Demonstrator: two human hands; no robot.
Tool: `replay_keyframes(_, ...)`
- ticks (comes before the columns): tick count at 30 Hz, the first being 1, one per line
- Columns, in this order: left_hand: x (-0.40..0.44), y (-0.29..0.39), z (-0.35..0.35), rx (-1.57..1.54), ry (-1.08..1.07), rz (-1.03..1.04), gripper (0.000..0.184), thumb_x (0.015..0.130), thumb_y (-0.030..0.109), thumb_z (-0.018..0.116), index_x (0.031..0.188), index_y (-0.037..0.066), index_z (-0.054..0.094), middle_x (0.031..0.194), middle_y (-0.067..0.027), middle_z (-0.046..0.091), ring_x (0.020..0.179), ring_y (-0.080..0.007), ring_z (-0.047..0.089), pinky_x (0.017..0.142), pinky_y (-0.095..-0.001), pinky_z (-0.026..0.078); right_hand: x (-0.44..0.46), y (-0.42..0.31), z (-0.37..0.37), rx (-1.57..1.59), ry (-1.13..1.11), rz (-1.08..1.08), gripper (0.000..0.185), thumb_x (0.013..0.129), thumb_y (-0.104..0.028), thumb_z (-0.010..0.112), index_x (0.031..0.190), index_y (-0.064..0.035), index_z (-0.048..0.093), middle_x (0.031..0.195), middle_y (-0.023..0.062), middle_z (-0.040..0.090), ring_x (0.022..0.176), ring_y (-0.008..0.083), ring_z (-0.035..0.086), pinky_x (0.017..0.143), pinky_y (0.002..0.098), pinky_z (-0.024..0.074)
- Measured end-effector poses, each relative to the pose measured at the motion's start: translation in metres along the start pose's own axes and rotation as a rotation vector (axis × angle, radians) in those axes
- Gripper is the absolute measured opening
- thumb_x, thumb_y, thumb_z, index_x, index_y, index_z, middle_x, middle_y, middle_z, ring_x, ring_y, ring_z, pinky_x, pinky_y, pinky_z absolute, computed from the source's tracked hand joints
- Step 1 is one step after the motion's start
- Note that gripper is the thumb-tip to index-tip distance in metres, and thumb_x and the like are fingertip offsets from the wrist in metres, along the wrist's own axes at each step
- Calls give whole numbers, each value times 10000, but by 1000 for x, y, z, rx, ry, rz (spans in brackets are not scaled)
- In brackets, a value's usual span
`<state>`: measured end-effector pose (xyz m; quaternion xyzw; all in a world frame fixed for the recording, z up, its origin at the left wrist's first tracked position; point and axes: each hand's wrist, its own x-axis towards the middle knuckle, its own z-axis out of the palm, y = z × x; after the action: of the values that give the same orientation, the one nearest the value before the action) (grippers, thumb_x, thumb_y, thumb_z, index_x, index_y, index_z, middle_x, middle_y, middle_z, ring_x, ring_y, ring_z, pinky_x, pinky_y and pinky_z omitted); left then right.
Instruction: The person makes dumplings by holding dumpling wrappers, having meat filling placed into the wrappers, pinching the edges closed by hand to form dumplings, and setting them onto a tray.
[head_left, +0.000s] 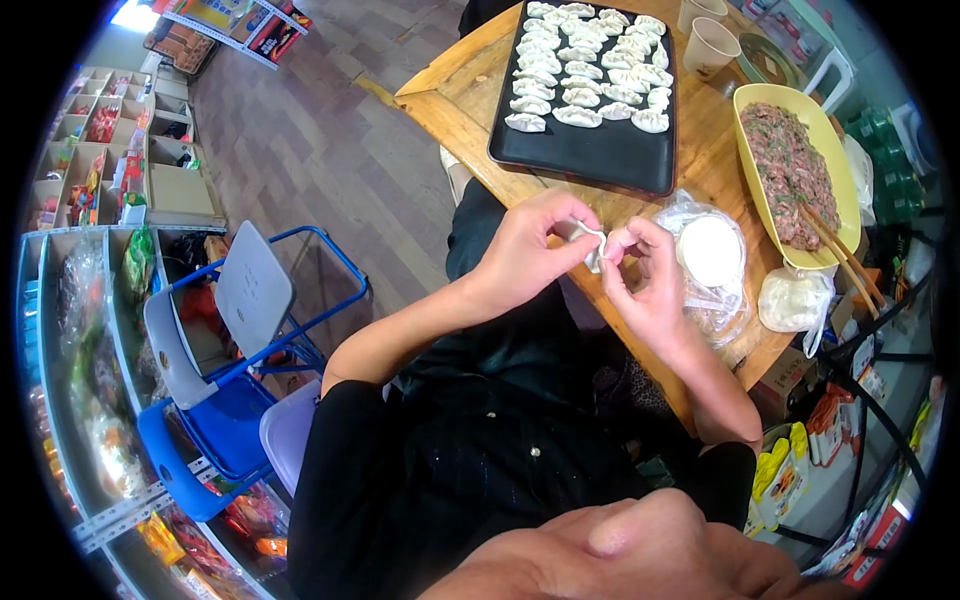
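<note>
- Left hand (528,240): thumb and fingertips pinch one side of a small, pale, folded dough dumpling (592,246); this grip likely steadies the soft piece
- Right hand (652,272): thumb and forefinger pinch the opposite side of the dumpling, apparently to press the dough edge; the exact seam is hidden by the fingers
- Work position: the dumpling is raised between both hands near the edge of the brown wooden worktop (450,88), in front of the wearer, which probably keeps the fold in sight
- Black rectangular tray (600,156): lies flat beyond the hands and carries white crescent dumplings (578,117) in rows; the spacing presumably limits sticking, and the near strip is bare
- White round dough discs (711,252): rest on crumpled clear plastic (672,213) just beside the right hand, which would keep them within short reach
- Yellow oblong dish (847,195): stands to the right with pinkish minced filling (788,165) flecked green; its raised wall contains the mince
- Slim wooden chopsticks (842,252): lean over the near rim of the dish, handle ends outward, presumably for easy pickup
</note>
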<state>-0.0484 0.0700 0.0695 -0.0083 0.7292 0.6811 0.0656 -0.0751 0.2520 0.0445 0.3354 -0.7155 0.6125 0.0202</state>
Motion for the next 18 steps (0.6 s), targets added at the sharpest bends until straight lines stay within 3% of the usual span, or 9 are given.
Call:
replay_keyframes(2,0,-3,1,221,20,296,117,844,59,682,941,20,629,900,-39,594,801,-99,602,715,-239,471,-1,2,1,-1,-6,-28,481,810,103,630,1219,-13,406,865,58,542,776,131,566,769,291,499)
replay_keyframes(5,0,1,1,234,-12,268,119,830,47,680,933,15,632,906,-66,593,812,-143,623,731,-262,479,-2,3,0,-6,30,-30,494,810,108,630,1229,-17,400,897,66,540,796,137,555,774,293,488)
replay_keyframes(12,-4,6,0,280,-65,287,148,838,38,662,980,16,626,937,-58,596,858,-125,614,768,-258,477,1,2,-1,-6,40,-1,550,809,122,613,1274,-28,361,931,75,524,822,148,530,769,297,462)
replay_keyframes(15,-7,6,3,61,-26,186,187,867,51,656,1042,10,605,979,-37,601,883,-95,594,781,-240,474,1,2,-1,-5,33,-2,562,807,124,606,1284,-27,350,925,73,525,821,146,532,763,294,464)
replay_keyframes(17,-5,-5,3,-318,-54,43,207,893,63,651,1079,4,582,999,-18,603,895,-69,573,787,-217,469,0,2,-1,-2,31,2,564,807,124,603,1287,-27,347,919,72,526,819,144,533,759,294,466)
replay_keyframes(18,-4,-8,1,-318,-53,44,207,893,63,651,1079,4,582,999,-18,603,895,-69,573,787,-217,469,-1,2,-1,27,44,7,564,805,124,604,1285,-24,347,912,72,529,817,142,536,758,293,470)
